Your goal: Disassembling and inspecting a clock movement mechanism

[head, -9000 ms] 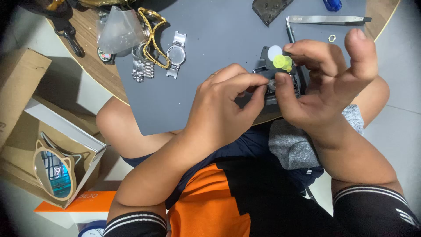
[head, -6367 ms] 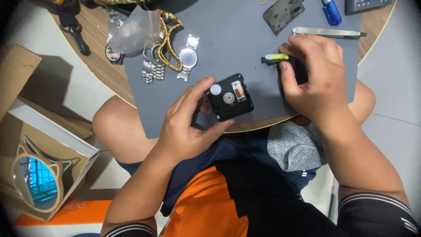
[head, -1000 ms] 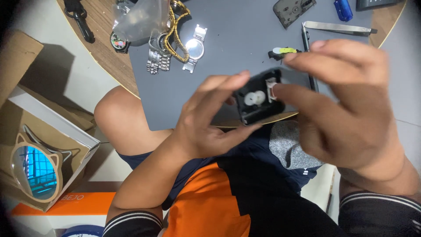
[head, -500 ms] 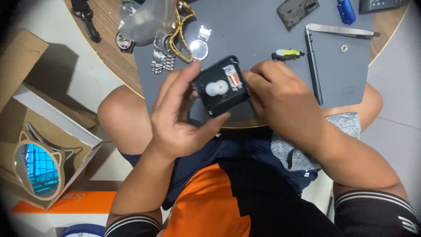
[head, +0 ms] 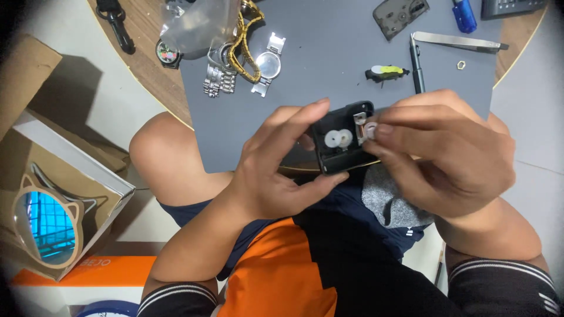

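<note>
My left hand [head: 276, 170] grips the opened black clock movement [head: 343, 138]; my right hand [head: 446, 149] pinches a small white gear [head: 370, 129] at its edge. Gears seated; cover remains off.

clock box [head: 339, 140]: matt black plastic, white plastic gears
mat [head: 329, 64]: smooth grey, matt, rubbery
table [head: 150, 47]: wood, visible grain
watches [head: 238, 61]: polished metal, silver and gold bands
tweezers [head: 455, 41]: brushed metal
bag [head: 197, 23]: clear glossy plastic
cardboard box [head: 26, 64]: plain brown, matt
mirror [head: 44, 226]: pale wooden frame, glossy glass
</note>
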